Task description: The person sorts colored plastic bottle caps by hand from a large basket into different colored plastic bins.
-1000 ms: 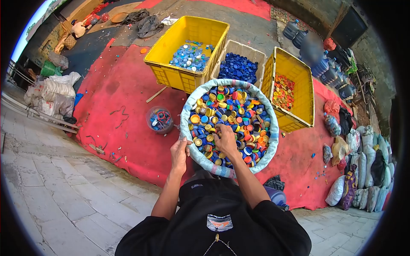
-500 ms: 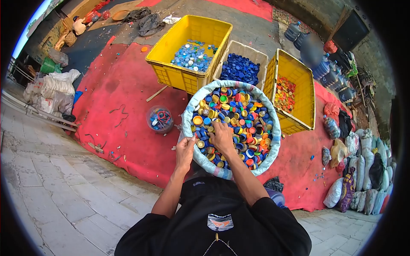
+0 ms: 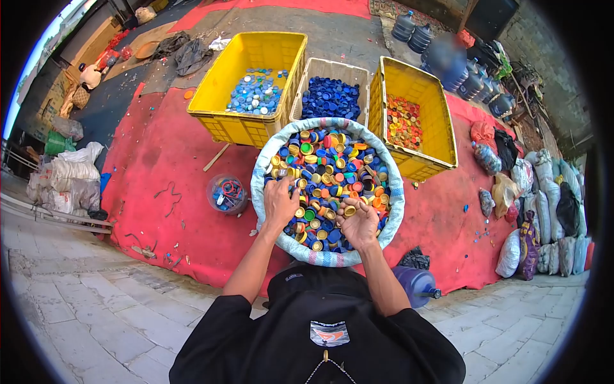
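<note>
A round sack (image 3: 265,168) with a rolled pale-blue rim stands right in front of me, full of mixed plastic bottle caps (image 3: 332,169) in blue, yellow, orange, green and red. Over the left part of the caps is my left hand (image 3: 280,201), back upward, fingers curled down among them; what its fingertips hold is hidden. My right hand (image 3: 361,225) is turned partly palm up over the front right of the pile. A gold-yellow bottle cap (image 3: 349,210) sits between its thumb and fingers.
Behind the sack stand a yellow crate (image 3: 240,127) of light-blue caps, a whitish crate (image 3: 363,77) of dark-blue caps and another yellow crate (image 3: 441,137) of orange and red caps. A clear bucket (image 3: 227,194) stands left. A water jug (image 3: 416,285) lies near my right elbow.
My left hand has moved from the sack's rim in over the caps. My right hand has drawn back to the right and turned palm up, a gold-yellow cap now in its fingers.
</note>
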A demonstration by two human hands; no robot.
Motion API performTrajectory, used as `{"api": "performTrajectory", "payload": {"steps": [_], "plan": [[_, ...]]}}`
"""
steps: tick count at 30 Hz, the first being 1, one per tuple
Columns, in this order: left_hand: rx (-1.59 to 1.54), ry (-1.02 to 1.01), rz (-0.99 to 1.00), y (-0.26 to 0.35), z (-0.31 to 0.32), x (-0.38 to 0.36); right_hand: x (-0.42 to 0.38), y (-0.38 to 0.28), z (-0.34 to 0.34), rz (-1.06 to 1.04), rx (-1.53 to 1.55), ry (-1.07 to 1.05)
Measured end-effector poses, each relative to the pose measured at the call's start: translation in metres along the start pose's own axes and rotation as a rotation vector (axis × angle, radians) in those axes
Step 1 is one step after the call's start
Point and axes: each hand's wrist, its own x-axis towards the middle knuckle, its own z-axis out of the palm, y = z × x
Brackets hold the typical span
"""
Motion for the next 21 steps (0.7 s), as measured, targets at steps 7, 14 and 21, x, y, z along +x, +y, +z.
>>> {"api": "performTrajectory", "payload": {"steps": [7, 14, 21], "plan": [[0.192, -0.115, 0.043, 0.004, 0.020, 0.026, -0.023, 0.000, -0.020, -0.012, 0.034, 0.050], [0.148, -0.152, -0.016, 0.002, 0.031, 0.027, -0.027, 0.006, -0.020, 0.015, -0.022, 0.048], [-0.951, -0.201, -0.657, 0.012, -0.012, 0.022, -0.005, 0.011, -0.017, 0.053, -0.869, 0.116]]}}
